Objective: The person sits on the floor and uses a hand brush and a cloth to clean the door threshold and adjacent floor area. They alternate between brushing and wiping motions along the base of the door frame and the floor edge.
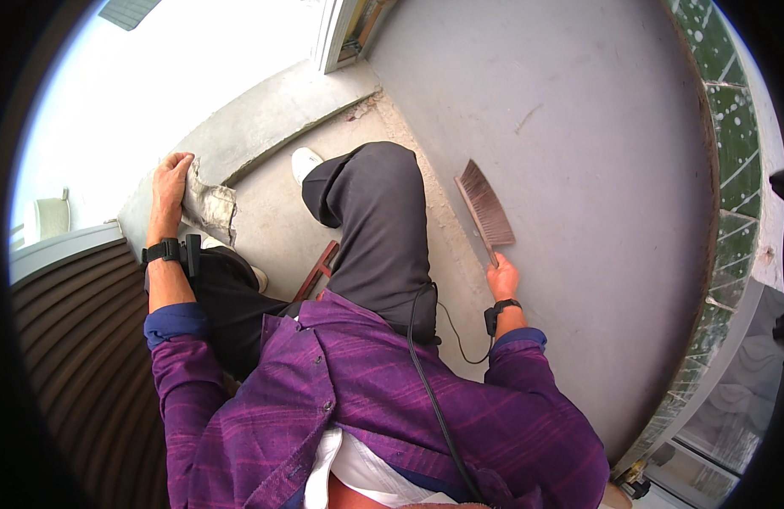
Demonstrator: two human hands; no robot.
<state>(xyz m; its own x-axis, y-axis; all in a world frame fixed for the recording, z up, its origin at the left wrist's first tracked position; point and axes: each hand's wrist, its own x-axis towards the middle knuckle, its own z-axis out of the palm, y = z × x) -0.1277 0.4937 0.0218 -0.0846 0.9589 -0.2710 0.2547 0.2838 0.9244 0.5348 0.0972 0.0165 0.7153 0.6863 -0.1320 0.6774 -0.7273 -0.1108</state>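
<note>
Pinched in my left hand (171, 184) is a crumpled, frayed piece of pale grey cloth (210, 207), which hangs down beside the concrete ledge. My right hand (503, 278) grips the handle of a bench brush (484, 207) with long brown bristles. The brush's bristles point away from me to the right, in front of the smooth grey wall (589, 191); whether they touch it I cannot tell. My bent knee in dark trousers (379, 191) lies between the two hands.
A concrete ledge (265, 127) borders a bright opening at the upper left. Brown corrugated panelling (80, 356) stands on my left. Part of a red frame (317, 270) shows beneath me. A black cable (424, 356) runs down my shirt. Green tiles (739, 140) line the right side.
</note>
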